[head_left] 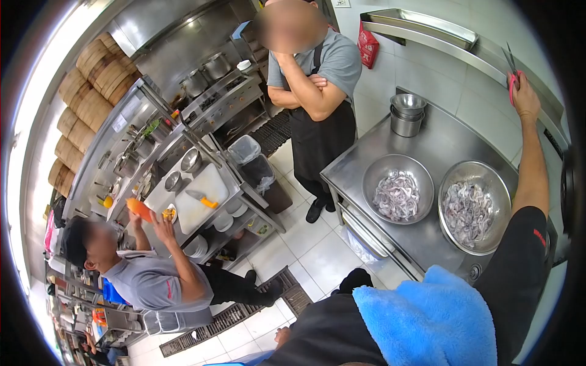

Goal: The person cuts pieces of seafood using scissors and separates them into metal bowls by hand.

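Observation:
My right hand (525, 97) is raised at the far right, closed round the red handles of a pair of scissors (511, 67), their open blades pointing up beside the wall shelf. Below that arm, two metal bowls hold pale, greyish squid-like pieces: the left bowl (369, 194) and the right bowl (499, 183) stand side by side on the steel table (452, 143). Low in the view, near my dark clothing, only a small part of my left hand (282, 335) shows; its fingers are mostly hidden. A blue towel (430, 320) lies over my dark clothing.
Small stacked metal bowls (407, 116) stand at the table's back. A person (323, 79) with folded arms stands beyond the table. Another person (162, 283) holds something orange at the left counter, near a knife (201, 198) on a white board. A bin (274, 189) stands between.

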The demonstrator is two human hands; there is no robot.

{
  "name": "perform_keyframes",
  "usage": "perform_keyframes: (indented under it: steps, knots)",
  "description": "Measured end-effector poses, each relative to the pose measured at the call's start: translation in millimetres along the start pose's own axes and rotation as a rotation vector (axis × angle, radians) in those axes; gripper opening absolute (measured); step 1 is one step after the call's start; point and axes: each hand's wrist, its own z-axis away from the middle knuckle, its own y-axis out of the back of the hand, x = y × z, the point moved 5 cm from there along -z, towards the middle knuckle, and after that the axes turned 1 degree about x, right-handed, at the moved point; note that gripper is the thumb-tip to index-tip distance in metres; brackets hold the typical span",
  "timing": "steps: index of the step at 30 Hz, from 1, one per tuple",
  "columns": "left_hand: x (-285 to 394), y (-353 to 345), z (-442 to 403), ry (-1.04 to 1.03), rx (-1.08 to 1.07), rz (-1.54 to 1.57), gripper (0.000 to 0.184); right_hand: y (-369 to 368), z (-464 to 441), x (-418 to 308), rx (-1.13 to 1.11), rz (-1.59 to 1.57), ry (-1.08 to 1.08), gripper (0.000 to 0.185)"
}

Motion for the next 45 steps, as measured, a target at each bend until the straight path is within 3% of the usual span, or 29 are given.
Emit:
perform_keyframes:
  steps: [5, 11, 14, 23, 28, 31, 33, 34, 36, 37, 38, 41, 44, 45]
  knots:
    - [-7.9, -4.0, -1.9, 0.017, -0.007, 0.002, 0.053, -9.9, 0.0, 7.0, 0.106, -0.044, 0.042, 0.049]
    - [-25.1, -6.6, -7.9, 0.028, -0.014, 0.000, 0.052, -17.0, -1.2, 14.5, 0.021, -0.016, 0.018, 0.052]
    - [-21.6, -7.6, -3.6, 0.026, -0.017, 0.003, 0.051, -20.6, -0.9, 17.4, 0.135, -0.047, 0.010, 0.056]
    - [-24.5, -12.7, -11.9, 0.015, -0.026, -0.006, 0.049, -11.0, -7.7, 27.5, 0.018, -0.155, -0.243, 0.072]
    - [-13.5, -12.1, -36.1, 0.003, 0.017, -0.149, 0.048, -10.9, -8.0, 28.8, 0.029, -0.150, -0.240, 0.069]
    - [21.8, 19.3, -70.5, 0.033, 0.153, -0.276, 0.054, -11.3, -9.4, 24.3, 0.002, -0.069, -0.219, 0.067]
    - [75.1, 57.3, -34.9, 0.051, 0.381, -0.104, 0.087, -11.4, -6.7, 22.4, 0.024, -0.031, -0.207, 0.066]
    - [104.6, 76.4, -16.6, -0.099, 0.545, -0.021, 0.103, -12.0, -6.2, 21.9, 0.065, -0.034, -0.194, 0.065]
    - [163.1, 112.4, 15.5, -0.168, 0.684, -0.012, 0.113, -11.4, -5.7, 22.1, 0.097, -0.026, -0.168, 0.064]
    - [190.4, 128.1, 36.4, -0.196, 0.754, 0.030, 0.109, -9.8, -5.0, 21.6, 0.090, -0.016, -0.155, 0.064]
    - [202.1, 138.8, 25.3, -0.254, 0.801, 0.057, 0.094, -9.7, -4.1, 19.8, 0.080, -0.007, -0.142, 0.063]
    - [236.2, 167.0, 4.8, -0.263, 0.574, -0.015, 0.077, -21.4, -7.0, 24.5, 0.100, 0.007, -0.123, 0.062]
    - [284.8, 179.2, 82.1, -0.505, 1.101, -0.034, 0.060, -23.1, -4.5, 22.7, 0.161, 0.010, -0.083, 0.061]
    - [289.9, 178.9, 88.8, -0.536, 1.157, -0.048, 0.058, -23.3, -3.7, 22.2, 0.146, 0.014, -0.070, 0.061]
